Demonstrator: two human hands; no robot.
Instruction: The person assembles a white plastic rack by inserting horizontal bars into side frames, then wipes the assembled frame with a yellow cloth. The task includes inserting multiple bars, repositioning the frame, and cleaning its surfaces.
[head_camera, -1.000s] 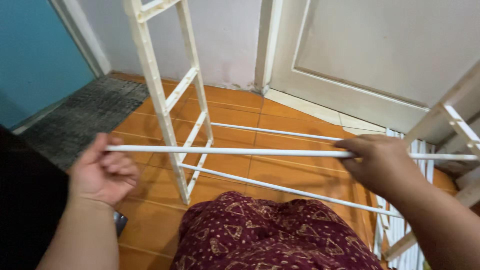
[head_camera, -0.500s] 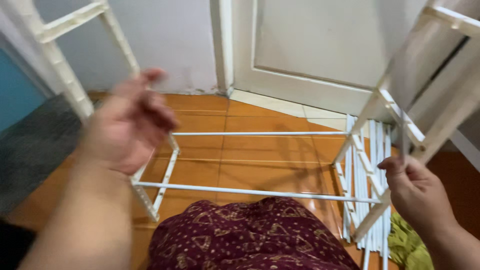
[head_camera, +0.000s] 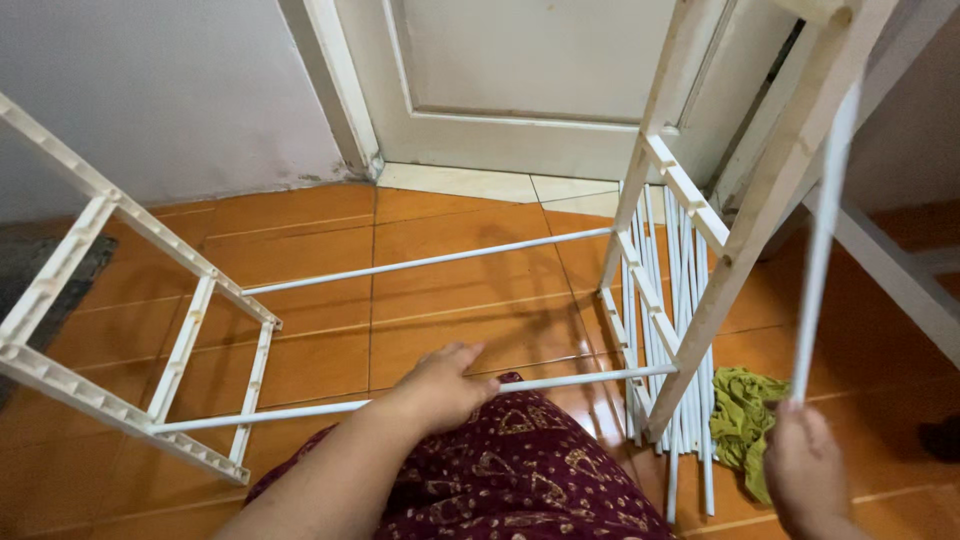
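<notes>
Between white rack frames (head_camera: 140, 330): left hand (head_camera: 440, 385) rests on lower crossbar (head_camera: 560, 383), fingers loose, unclenched. Right hand (head_camera: 810, 470) clamped round upright white rod (head_camera: 820, 250), right of frames.

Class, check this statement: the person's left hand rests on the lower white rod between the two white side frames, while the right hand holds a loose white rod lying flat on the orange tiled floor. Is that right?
Not quite. The head view shows the right hand holding the loose white rod raised upright, not flat on the floor. The rest holds: the left hand rests on the lower white rod between the side frames.
</notes>
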